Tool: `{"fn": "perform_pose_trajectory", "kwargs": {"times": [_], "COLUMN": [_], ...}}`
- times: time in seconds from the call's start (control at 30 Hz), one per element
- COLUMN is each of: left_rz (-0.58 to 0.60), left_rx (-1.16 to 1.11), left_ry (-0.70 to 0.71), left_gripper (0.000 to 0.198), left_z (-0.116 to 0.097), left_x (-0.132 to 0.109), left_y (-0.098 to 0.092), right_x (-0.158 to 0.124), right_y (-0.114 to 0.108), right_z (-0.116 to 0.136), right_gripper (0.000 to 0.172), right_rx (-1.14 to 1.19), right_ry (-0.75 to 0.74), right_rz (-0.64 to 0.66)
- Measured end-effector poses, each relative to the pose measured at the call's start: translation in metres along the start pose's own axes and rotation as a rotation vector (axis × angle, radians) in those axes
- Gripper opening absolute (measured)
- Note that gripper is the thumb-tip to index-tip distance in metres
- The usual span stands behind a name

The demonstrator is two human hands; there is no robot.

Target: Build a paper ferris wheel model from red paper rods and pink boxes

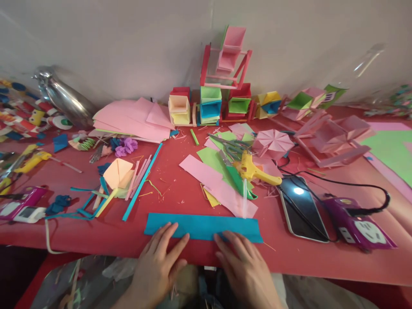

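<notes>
A blue paper strip lies flat across the red table, near its front edge. My left hand rests with spread fingertips on the strip's lower left part. On its lower right part lie the fingers of my right hand, apart and slightly bent. Neither hand grips anything. Just beyond the strip are a pink paper strip and a yellow glue gun, its clear stick pointing down toward the blue paper. A thin rolled blue strip slants away at the left.
Folded paper boxes and a pink paper wheel frame stand at the back. A phone and purple power strip lie right, with black cables. Pink sheets and a metal jug are back left, on the red table.
</notes>
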State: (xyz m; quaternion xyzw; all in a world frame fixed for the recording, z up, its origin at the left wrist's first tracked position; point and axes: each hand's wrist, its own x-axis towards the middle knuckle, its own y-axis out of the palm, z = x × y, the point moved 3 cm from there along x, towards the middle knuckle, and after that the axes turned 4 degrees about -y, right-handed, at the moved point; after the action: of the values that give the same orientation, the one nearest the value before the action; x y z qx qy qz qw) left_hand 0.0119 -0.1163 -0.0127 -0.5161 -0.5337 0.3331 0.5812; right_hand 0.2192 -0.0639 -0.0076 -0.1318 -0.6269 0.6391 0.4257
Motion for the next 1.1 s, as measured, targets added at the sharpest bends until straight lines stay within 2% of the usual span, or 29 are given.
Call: {"fn": "perform_pose_trajectory", "kwargs": {"times": [0.13,0.23,0.4,0.6,0.7,0.8,0.93,1.1], "left_rz": [-0.014,-0.035,-0.044,-0.075,-0.068,-0.057,0.039,0.103], "left_rx": [0.002,-0.044,-0.090,-0.108,-0.133,-0.186,-0.198,-0.194], "left_ry": [-0.061,-0.086,-0.052,-0.063,-0.069,-0.055,-0.067,-0.078], "left_gripper": [0.039,0.035,0.029,0.023,0.020,0.018,0.019,0.016], "left_z": [0.019,0.025,0.028,0.033,0.035,0.038,0.042,0.044], "left_x": [-0.015,-0.017,-0.006,0.003,0.009,0.015,0.025,0.032], "left_y": [-0.001,-0.004,-0.009,-0.013,-0.013,-0.013,-0.010,-0.007], "right_x": [-0.025,-0.027,-0.008,0.015,0.022,0.026,0.033,0.039], "right_y": [-0.012,-0.018,-0.019,-0.009,-0.008,-0.008,-0.006,-0.003], "right_z": [-0.033,-0.041,-0.039,-0.027,-0.021,-0.021,-0.027,-0.027], "right_gripper": [0.032,0.031,0.023,0.024,0.026,0.026,0.026,0.023], "right_rx": [-0.039,-0.041,-0.014,0.128,0.143,0.171,0.178,0.094], "right_ry": [0.028,0.035,0.025,-0.110,-0.121,-0.075,0.054,0.153], "right_rz": [-0.045,-0.073,-0.101,-0.023,-0.005,0.022,0.097,0.060]}}
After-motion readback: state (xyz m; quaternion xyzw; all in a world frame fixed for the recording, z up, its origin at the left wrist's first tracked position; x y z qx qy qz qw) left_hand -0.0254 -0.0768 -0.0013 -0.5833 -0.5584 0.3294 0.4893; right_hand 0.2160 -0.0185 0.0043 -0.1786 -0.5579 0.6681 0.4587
